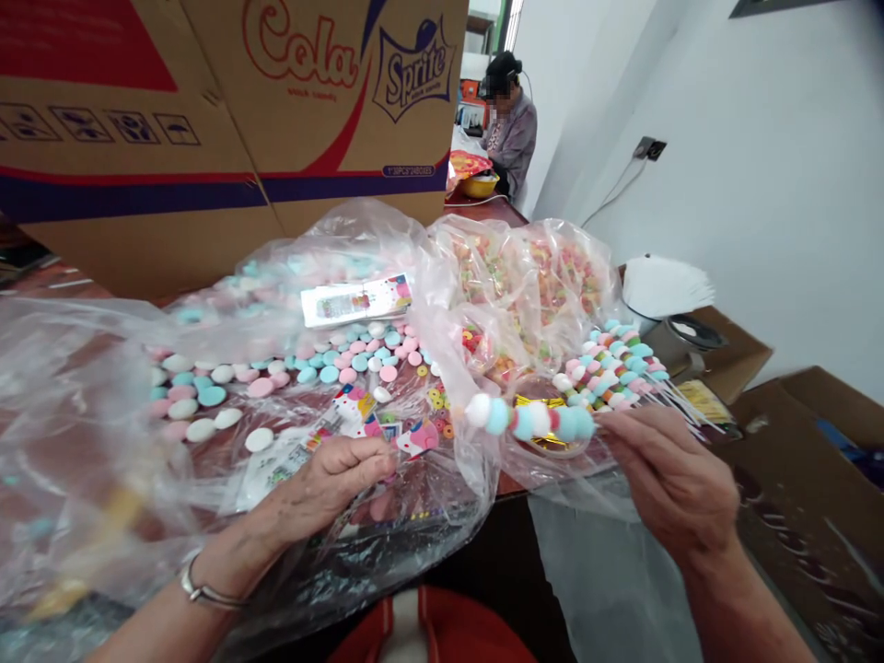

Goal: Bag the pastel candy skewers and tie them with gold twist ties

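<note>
My right hand (673,470) pinches the stick end of a candy skewer (535,421), threaded with white and pale blue pieces and small red ones between. The skewer points left, roughly level, above a round tub of gold twist ties (542,419). My left hand (355,468) is closed, its fingertips pinching what looks like a clear candy bag with a printed top (419,439). More printed bags (345,405) lie just behind that hand. Loose pink, blue and white candies (345,359) spread beyond them. Finished-looking skewers (611,368) are piled beyond my right hand, white sticks toward me.
A large cardboard carton (221,120) stands at the back left. Clear plastic sheeting (387,552) drapes over the table edge. A bag of gummy rings (525,276) and a banded stack of wrappers (355,299) sit behind. Open boxes (815,460) stand right. Another person (511,129) works farther back.
</note>
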A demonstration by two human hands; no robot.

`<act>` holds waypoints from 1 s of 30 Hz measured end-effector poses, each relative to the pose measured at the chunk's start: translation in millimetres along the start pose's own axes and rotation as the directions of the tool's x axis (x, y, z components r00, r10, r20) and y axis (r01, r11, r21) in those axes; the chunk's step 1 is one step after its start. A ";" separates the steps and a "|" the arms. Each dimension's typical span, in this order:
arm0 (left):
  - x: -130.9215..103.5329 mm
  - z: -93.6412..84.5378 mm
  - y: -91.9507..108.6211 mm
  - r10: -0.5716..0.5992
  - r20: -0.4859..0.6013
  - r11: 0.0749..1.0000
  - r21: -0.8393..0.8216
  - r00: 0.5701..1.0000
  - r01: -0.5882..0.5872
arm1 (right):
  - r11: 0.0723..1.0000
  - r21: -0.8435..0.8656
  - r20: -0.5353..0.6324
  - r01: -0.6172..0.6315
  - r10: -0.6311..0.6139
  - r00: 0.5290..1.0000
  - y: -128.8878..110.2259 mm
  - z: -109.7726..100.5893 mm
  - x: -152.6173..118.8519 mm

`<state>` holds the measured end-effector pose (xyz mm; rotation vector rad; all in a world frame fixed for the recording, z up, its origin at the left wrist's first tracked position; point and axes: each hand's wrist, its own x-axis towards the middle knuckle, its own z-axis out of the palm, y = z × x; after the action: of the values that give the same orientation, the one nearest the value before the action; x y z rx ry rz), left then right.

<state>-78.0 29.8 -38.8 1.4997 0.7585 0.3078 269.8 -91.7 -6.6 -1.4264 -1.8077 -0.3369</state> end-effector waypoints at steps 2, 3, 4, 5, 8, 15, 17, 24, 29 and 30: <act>0.1 0.1 1.5 0.009 0.011 1.000 -0.009 1.000 -0.008 | 0.997 0.053 0.045 0.048 -0.050 0.998 -13.4 8.5 9.3; -0.1 0.1 2.2 0.015 0.016 1.000 -0.016 1.000 -0.014 | 0.996 0.063 0.059 0.064 -0.067 0.996 -16.8 12.2 12.3; -0.5 -0.1 2.8 0.022 0.019 1.000 -0.022 1.000 -0.022 | 0.995 0.068 0.071 0.077 -0.082 0.994 -18.3 15.2 14.4; -1.2 -0.6 3.1 0.029 0.021 0.999 -0.020 0.999 -0.029 | 0.993 0.066 0.085 0.094 -0.100 0.991 -18.5 17.3 15.8; -4.2 -4.3 3.1 0.030 0.018 0.999 0.034 0.999 -0.030 | 0.984 0.045 0.126 0.172 -0.176 0.976 -15.2 19.0 18.1; -3.5 -17.1 5.2 0.119 0.006 0.927 0.357 0.993 -0.114 | 0.953 0.026 0.186 0.302 -0.302 0.935 -10.4 8.4 28.8; -1.4 -18.5 7.6 0.158 0.050 0.891 0.423 0.986 -0.164 | 0.949 0.054 0.210 0.310 -0.314 0.926 -8.5 7.0 31.6; 0.0 -15.7 8.8 0.109 0.142 0.882 0.444 0.984 -0.162 | 0.957 0.066 0.250 0.283 -0.291 0.924 -3.7 12.2 32.9; -1.0 -13.2 1.4 0.098 0.042 0.957 0.269 0.994 -0.105 | 0.961 0.107 0.224 0.254 -0.272 0.936 -5.6 13.6 32.0; -1.0 -13.0 0.2 0.105 0.036 0.956 0.271 0.994 -0.111 | 0.964 0.111 0.219 0.241 -0.261 0.940 -6.1 13.8 31.6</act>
<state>-86.7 39.3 -37.0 1.8069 0.7242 0.2767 256.9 -62.9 8.6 -1.2183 -2.1766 -0.2276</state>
